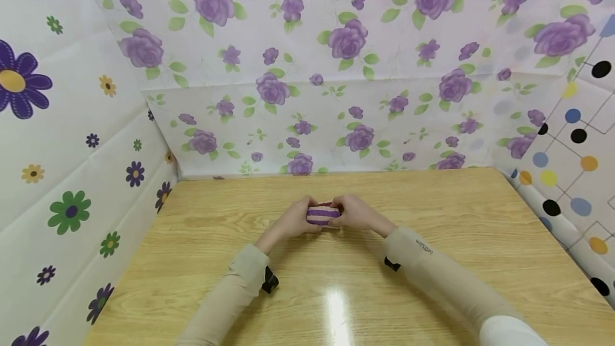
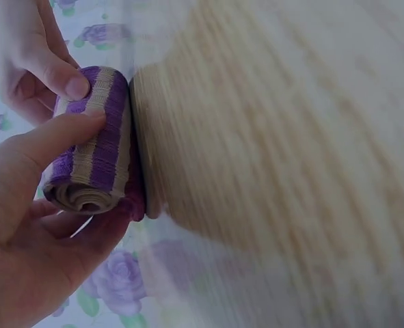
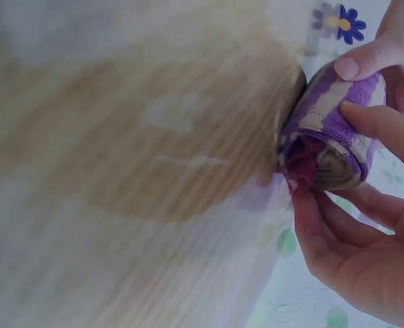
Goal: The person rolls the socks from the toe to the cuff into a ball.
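A rolled-up knit sock (image 1: 323,214) with purple and beige stripes sits at the far middle of the table, between both hands. My left hand (image 1: 299,218) grips its left end, thumb on the near striped side. At the other end my right hand (image 1: 356,212) holds it the same way, fingers curled behind. In the left wrist view the roll (image 2: 102,150) shows a spiral of beige layers at its end. A maroon part is tucked along the roll (image 3: 303,167) at the tabletop side in the right wrist view.
The wood-grain table (image 1: 230,292) carries a bright light reflection near its front. Behind it hangs a cloth with purple roses (image 1: 348,41). A flower-patterned cloth (image 1: 72,164) borders the left side, and a dotted cloth (image 1: 572,186) borders the right.
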### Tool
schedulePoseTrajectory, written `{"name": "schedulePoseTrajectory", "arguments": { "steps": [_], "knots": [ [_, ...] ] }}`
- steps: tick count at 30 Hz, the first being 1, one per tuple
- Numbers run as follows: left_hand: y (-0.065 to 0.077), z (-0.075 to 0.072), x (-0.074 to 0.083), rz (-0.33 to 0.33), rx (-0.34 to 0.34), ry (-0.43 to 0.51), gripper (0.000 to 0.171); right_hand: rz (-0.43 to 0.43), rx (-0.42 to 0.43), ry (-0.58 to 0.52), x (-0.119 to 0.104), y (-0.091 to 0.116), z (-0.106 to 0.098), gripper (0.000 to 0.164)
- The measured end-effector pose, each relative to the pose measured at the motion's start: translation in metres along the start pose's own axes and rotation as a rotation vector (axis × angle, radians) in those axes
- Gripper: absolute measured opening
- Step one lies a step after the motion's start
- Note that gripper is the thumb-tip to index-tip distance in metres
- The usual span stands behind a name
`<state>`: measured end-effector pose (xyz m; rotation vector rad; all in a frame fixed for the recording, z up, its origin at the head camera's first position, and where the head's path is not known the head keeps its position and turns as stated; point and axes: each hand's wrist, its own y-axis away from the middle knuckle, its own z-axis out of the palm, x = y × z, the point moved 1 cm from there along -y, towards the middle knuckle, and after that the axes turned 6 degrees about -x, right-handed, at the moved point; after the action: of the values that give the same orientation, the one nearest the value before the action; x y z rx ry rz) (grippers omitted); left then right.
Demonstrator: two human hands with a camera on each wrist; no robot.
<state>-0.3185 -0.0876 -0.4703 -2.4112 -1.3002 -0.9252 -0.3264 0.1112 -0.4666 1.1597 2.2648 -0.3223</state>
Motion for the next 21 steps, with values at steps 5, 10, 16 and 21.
{"name": "schedulePoseTrajectory", "arguments": {
  "steps": [5, 10, 16, 21],
  "knots": [
    [0.001, -0.002, 0.001, 0.006, 0.063, -0.038, 0.044, -0.017, -0.058, -0.011, 0.0, -0.007, -0.004, 0.023],
    [0.0, -0.004, 0.0, -0.003, 0.094, -0.048, 0.041, -0.014, -0.12, -0.046, 0.006, -0.014, -0.009, 0.027],
    [-0.005, -0.006, -0.002, -0.018, 0.059, -0.063, 0.04, 0.032, -0.151, -0.071, 0.009, -0.018, -0.01, 0.033],
    [-0.01, -0.009, -0.002, -0.056, 0.021, -0.032, 0.039, 0.039, -0.136, -0.078, 0.007, -0.019, -0.003, 0.037]
  ]
}}
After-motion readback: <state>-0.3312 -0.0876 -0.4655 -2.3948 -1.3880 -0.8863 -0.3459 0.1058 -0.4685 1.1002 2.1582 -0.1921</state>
